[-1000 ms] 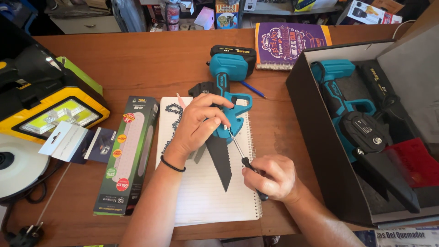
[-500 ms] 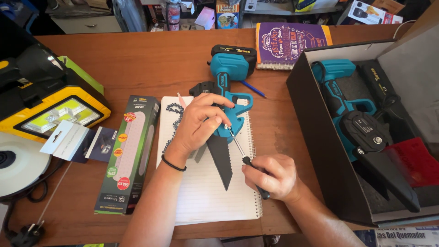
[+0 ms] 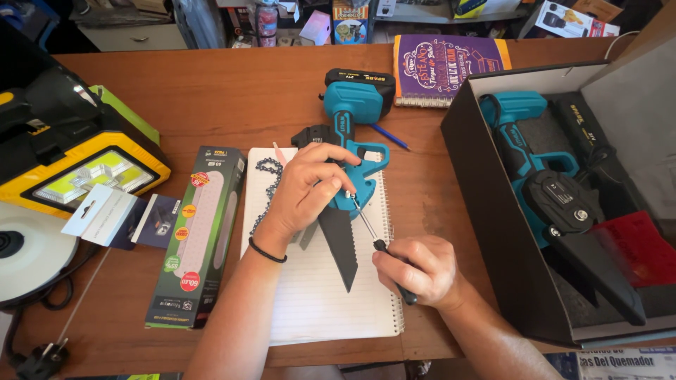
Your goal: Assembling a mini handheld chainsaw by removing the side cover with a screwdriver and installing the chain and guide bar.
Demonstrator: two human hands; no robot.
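Observation:
A teal and black mini chainsaw [image 3: 352, 119] lies on a white spiral notepad [image 3: 317, 295], its black guide bar [image 3: 341, 243] pointing toward me. My left hand [image 3: 306, 186] presses down on the saw's body near the bar mount. My right hand [image 3: 415, 271] grips the black handle of a screwdriver [image 3: 366, 222], whose metal shaft slants up-left with its tip at the teal housing beside my left fingers. A loose saw chain [image 3: 266, 184] lies on the notepad's left edge.
An open black box [image 3: 493, 232] at right holds a second teal chainsaw [image 3: 535, 169]. A dark green lamp carton [image 3: 201, 236] lies left of the notepad. A yellow and black work light [image 3: 63, 151] and a purple notebook [image 3: 447, 67] sit further off on the wooden table.

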